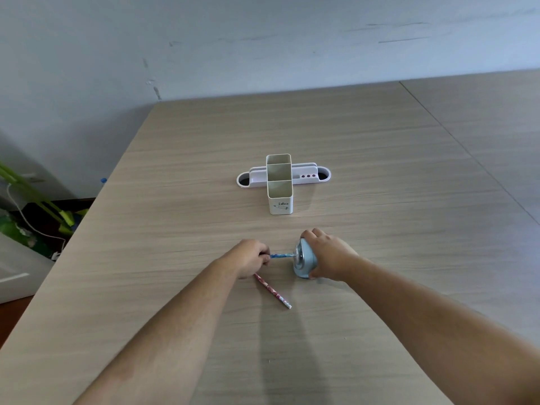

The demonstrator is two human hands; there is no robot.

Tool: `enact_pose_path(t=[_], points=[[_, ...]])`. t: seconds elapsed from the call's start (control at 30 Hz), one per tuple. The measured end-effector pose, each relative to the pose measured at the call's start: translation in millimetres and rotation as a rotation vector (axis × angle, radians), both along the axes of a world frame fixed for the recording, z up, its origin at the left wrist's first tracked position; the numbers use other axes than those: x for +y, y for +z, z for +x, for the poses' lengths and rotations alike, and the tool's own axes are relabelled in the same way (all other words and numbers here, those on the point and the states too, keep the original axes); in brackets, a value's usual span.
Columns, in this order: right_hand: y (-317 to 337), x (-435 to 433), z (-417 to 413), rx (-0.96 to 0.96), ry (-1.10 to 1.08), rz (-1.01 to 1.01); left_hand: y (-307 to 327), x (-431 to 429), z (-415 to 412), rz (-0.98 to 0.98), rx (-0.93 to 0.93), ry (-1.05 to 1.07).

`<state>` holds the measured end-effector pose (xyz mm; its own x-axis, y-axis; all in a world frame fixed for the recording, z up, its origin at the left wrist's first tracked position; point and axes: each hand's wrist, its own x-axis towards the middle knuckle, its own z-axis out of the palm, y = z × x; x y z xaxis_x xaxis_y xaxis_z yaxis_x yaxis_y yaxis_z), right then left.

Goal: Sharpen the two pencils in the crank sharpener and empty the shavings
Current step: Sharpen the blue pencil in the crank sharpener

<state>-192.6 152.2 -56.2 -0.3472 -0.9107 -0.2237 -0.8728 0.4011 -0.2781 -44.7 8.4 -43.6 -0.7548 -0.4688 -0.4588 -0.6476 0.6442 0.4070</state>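
A light blue crank sharpener (304,260) stands on the wooden table (380,171), its silver face turned left. My right hand (330,255) wraps around its body from the right; the crank is hidden behind that hand. My left hand (252,257) pinches the back end of a blue pencil (282,254), which lies level with its tip in the sharpener's front hole. A red patterned pencil (273,291) rests loose on the table just below my left hand, slanting down to the right.
A cream three-compartment pen holder (280,185) stands behind the sharpener, with a low white organiser tray (309,174) across its back. The table's left edge drops to a floor with green items and a white cable (29,220). A wall lies beyond.
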Motion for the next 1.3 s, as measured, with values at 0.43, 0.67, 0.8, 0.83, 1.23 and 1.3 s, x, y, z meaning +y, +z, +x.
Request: enact_pose_path(t=[0.43,0.67,0.8,0.83,1.23,1.3], points=[[-1.9,-8.1,2.2,0.037,0.046,0.033,-4.5,10.4,-17.5,-0.073,0.025,-0.081],[22.0,18.6,-37.9,-0.554,-0.245,-0.103,4.6,21.1,-39.1,-0.294,0.011,-0.27],[4.9,49.7,-51.5,-0.352,-0.291,-0.04,-1.6,50.4,-67.6,-0.349,0.068,-0.327],[-1.9,53.9,-49.6,-0.318,-0.261,0.002,-5.0,57.7,-72.9,-0.36,0.07,-0.316],[-29.4,58.0,-24.9,-0.196,-0.175,0.056,-19.6,69.6,-78.6,-0.357,0.112,-0.157],[-12.0,62.9,-24.3,-0.21,-0.073,0.133,-19.3,70.7,-79.2,-0.357,0.1,-0.149]])
